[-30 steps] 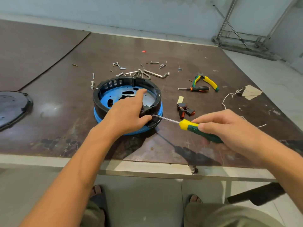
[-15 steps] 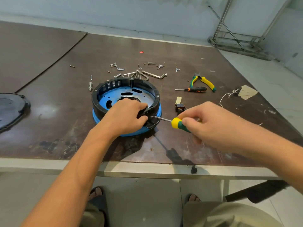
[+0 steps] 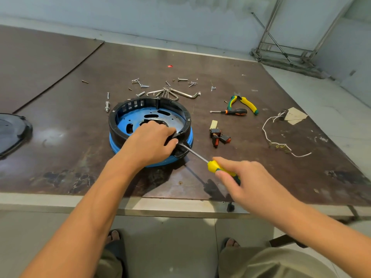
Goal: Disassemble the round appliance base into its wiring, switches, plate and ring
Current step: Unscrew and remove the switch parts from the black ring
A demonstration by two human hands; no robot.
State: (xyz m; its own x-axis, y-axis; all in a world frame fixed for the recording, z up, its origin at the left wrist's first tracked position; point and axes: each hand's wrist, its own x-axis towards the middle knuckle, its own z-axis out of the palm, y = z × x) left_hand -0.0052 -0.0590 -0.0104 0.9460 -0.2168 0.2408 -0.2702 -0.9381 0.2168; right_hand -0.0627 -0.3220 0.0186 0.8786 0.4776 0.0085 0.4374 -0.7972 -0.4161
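Note:
The round appliance base (image 3: 120, 121), a black ring over a blue plate, lies on the brown table. My left hand (image 3: 149, 143) presses down on its near rim and grips the black edge. My right hand (image 3: 247, 181) holds a yellow-green screwdriver (image 3: 215, 167) whose shaft points up-left, tip wedged at the black tab on the rim by my left thumb. Three black-and-red switches (image 3: 218, 137) lie just right of the base. White wiring (image 3: 271, 133) lies further right.
Loose screws and hex keys (image 3: 172, 91) are scattered behind the base. Yellow-green pliers (image 3: 245, 103) and a small orange screwdriver (image 3: 232, 111) lie to the right, beside a cardboard scrap (image 3: 295, 116). A black round cover (image 3: 10, 133) sits at the left edge.
My right hand has slid back down the screwdriver handle and its fingers have loosened, while the tip stays at the rim. My left hand keeps its grip on the base.

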